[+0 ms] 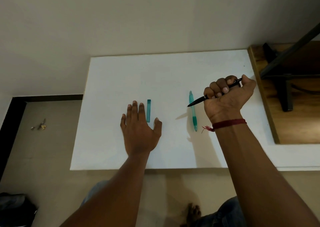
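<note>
Right hand (226, 95): fisted round black pen (199, 100), tip raised over teal pen (193, 112) lying on worktop (121, 74) | Left hand (140, 129): flat, fingers spread, beside teal case (148, 110) | Advice: swap the fist for a fingertip pinch near the tip; lower clear of the teal pen.

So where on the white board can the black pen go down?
Bare: the far strip of the white board beyond both hands, and the side between its left edge and the left hand. A narrower gap lies between the teal case and teal pen. Crowded: around the right hand gripping the black pen.
</note>
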